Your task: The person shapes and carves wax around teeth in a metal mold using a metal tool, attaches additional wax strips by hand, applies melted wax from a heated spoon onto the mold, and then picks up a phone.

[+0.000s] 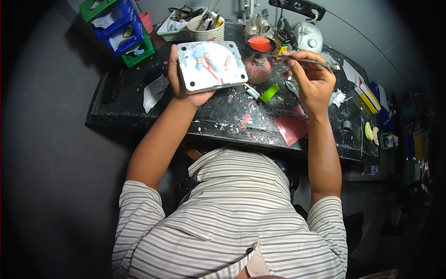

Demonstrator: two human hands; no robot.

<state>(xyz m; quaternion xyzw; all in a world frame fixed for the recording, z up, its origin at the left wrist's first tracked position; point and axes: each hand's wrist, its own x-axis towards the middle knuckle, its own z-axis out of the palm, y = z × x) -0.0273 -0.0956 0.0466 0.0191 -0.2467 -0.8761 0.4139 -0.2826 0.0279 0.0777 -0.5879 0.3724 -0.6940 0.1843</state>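
My left hand (190, 95) grips a silver rectangular metal mold (183, 69) filled with white plaster, pale blue and tan pieces and red lines, tilted toward me. My right hand (309, 81) holds a thin metal instrument (306, 59) between closed fingers, its far end by a small black pan of red-orange molten material (260, 45). The pan sits above a pinkish glass burner (258, 72). Just below lie a small white tube (252, 92), a bright green piece (269, 93) and a flat pink sheet (291, 130), partly under another tool.
The black, stained bench (218, 125) holds a white tissue (153, 93), blue and green bins (118, 32), a white tray (165, 32), a cup of tools (200, 35), a white rounded device (306, 39), a small metal cylinder (346, 125) and yellow-white boxes (367, 95). A power strip (297, 9) is at the back.
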